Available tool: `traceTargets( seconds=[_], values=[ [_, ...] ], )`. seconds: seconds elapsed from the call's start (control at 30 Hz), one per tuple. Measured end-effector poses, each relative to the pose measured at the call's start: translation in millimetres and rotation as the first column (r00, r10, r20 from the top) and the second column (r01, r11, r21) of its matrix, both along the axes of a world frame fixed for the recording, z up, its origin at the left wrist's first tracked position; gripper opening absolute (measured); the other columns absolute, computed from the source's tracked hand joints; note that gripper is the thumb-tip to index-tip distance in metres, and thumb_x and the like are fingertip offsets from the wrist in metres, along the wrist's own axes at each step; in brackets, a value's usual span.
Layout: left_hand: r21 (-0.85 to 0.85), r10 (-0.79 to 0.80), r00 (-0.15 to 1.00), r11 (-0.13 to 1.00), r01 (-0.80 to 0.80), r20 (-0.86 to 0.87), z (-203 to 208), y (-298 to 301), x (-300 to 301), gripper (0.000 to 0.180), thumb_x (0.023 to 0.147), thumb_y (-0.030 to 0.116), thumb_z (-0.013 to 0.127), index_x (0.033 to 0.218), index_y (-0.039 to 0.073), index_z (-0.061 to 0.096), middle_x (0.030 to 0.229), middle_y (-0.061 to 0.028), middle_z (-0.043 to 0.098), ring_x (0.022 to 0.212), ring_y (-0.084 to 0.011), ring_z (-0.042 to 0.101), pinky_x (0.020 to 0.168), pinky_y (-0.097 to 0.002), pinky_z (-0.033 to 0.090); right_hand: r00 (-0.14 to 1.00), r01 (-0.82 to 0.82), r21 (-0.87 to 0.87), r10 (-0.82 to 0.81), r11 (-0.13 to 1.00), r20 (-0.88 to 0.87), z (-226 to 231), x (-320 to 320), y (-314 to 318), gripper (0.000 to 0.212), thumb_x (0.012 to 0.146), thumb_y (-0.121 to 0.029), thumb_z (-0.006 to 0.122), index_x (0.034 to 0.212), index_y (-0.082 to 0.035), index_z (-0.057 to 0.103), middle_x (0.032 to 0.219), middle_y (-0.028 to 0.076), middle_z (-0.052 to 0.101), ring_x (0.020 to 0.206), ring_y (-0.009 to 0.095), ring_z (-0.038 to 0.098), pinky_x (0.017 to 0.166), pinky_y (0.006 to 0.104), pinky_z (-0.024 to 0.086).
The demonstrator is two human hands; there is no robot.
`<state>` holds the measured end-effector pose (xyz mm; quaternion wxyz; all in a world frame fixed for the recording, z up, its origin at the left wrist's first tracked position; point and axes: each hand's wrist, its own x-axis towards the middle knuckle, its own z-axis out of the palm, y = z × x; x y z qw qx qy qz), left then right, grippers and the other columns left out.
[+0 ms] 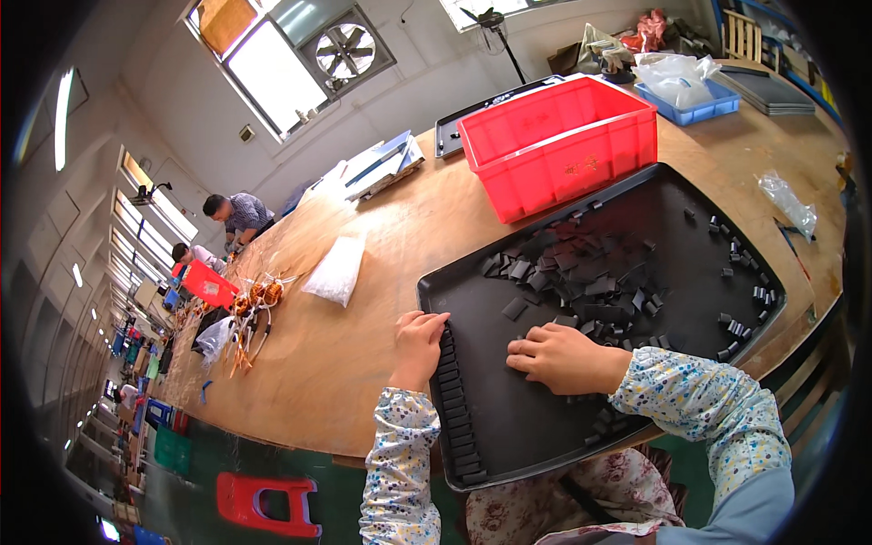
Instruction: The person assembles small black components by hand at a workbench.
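A black tray (pixel 554 427) lies before me, with a loose heap of small black pieces (pixel 599 286) in it. They look like short, slightly curved tube sections or flat tabs. Along the tray's left wall, more of these pieces stand in a tidy row (pixel 457 418). My left hand (pixel 420 350) is at the far end of that row, fingers bent together over the tray's rim; what they pinch is hidden. Beside the near left part of the heap, my right hand (pixel 568 357) has its fingers curled down, and anything under the fingertips is too small to make out.
A red bin (pixel 563 173) stands against the tray's far edge. Further right are a blue crate (pixel 695 109) and a clear bag (pixel 788 204). A white bag (pixel 336 271) and copper coils with wires (pixel 259 300) lie to the left. Two people work far left; a red stool (pixel 241 500) is below.
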<state>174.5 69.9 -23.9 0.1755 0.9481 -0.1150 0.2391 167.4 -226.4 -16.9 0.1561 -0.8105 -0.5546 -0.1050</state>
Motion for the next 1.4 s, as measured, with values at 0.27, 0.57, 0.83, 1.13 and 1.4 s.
traceTargets(
  seconds=[0.27,0.57,0.83,1.13,1.4],
  values=[
    [0.188,0.014,0.991,0.981,-0.040,0.137,8,-29,-21,0.024,0.086,0.012,0.068,0.109,0.014,0.073,0.113,-0.0060,0.069,0.118,-0.0313,0.054,0.105,-0.0464,0.034,0.987,-0.079,0.083,0.089,0.993,-0.137,8,-1,-3,0.029,0.072,-0.005,0.069,0.101,-0.009,0.062,0.100,0.007,0.062,0.099,0.026,0.061,0.085,0.0377,0.049],
    [-0.095,-0.315,0.943,0.947,0.306,-0.104,19,-100,-63,0.027,0.074,0.021,0.083,0.089,0.003,0.069,0.105,-0.0087,0.066,0.107,-0.0282,0.058,0.089,-0.0388,0.047,0.966,0.237,0.391,-0.172,0.890,-0.193,28,0,-7,0.030,0.073,-0.006,0.076,0.100,-0.007,0.061,0.097,0.010,0.060,0.093,0.030,0.062,0.077,0.0410,0.051],
    [-0.084,-0.247,0.965,0.967,0.240,-0.090,21,-106,-72,0.026,0.076,0.013,0.081,0.093,0.001,0.064,0.102,-0.0095,0.062,0.095,-0.0275,0.060,0.083,-0.0380,0.050,0.931,0.244,0.402,-0.096,0.883,-0.353,31,-1,-7,0.029,0.076,-0.005,0.074,0.099,-0.007,0.056,0.096,0.011,0.059,0.082,0.036,0.064,0.067,0.0438,0.052],
    [-0.509,-0.378,0.849,0.847,0.157,-0.368,13,-102,-76,0.016,0.087,0.003,0.071,0.096,0.001,0.058,0.102,-0.0104,0.064,0.079,-0.0148,0.065,0.069,-0.0290,0.054,0.905,0.221,0.417,-0.026,0.882,-0.425,17,-1,-3,0.023,0.078,-0.003,0.073,0.094,-0.006,0.056,0.092,0.011,0.060,0.081,0.035,0.064,0.067,0.0428,0.052],
    [-0.856,-0.617,0.710,0.515,0.039,-0.339,8,-88,-77,0.016,0.092,-0.001,0.064,0.105,0.000,0.055,0.101,-0.0108,0.067,0.086,-0.0118,0.066,0.079,-0.0268,0.057,0.646,0.347,0.485,0.171,0.803,-0.744,24,-5,2,0.016,0.085,0.004,0.069,0.094,-0.001,0.056,0.083,0.006,0.063,0.077,0.012,0.064,0.069,0.0281,0.052]
  ],
)
